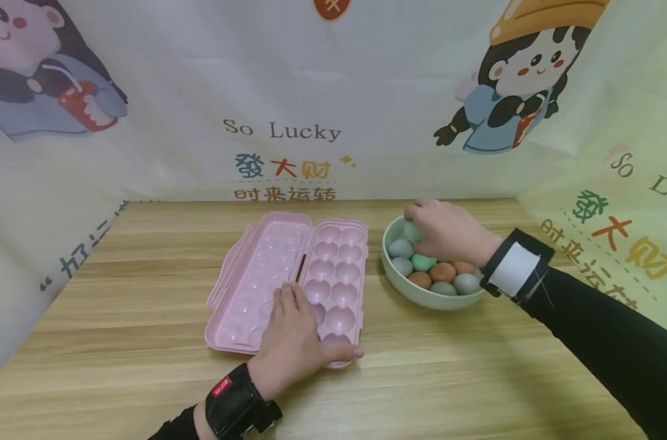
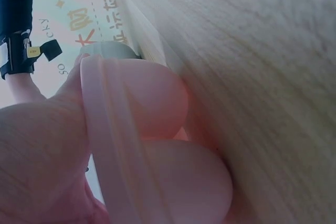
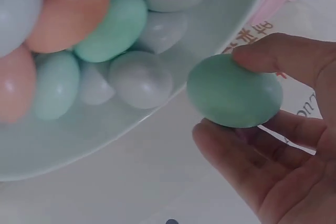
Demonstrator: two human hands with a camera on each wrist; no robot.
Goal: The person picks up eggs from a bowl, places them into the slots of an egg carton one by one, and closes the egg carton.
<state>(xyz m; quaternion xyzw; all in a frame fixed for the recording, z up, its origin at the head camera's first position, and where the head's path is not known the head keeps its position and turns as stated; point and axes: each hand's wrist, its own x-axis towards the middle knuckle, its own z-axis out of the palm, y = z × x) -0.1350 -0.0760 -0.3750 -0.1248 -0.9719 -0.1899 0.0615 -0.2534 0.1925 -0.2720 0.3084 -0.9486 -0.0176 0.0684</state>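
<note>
egg carton (image 1: 275, 269): glossy plastic | bowl (image 1: 421, 297): smooth, plastic-looking | eggs (image 3: 234, 90): smooth, satiny | tabletop (image 1: 157, 269): wood-grained, matt | backdrop (image 1: 388, 146): creased, matt

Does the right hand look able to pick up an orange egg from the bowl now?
Probably not directly: the right hand holds a green egg, though orange eggs in the bowl look uncovered.

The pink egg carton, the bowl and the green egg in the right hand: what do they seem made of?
Pink egg carton: likely glossy plastic; bright highlights dot its moulded surface.
Bowl: perhaps plastic or glazed ceramic; smooth and pale green, but nothing settles which.
Green egg: possibly moulded or painted plastic; smooth, evenly coloured, softly shiny, though a dyed shell can't be ruled out.
</note>
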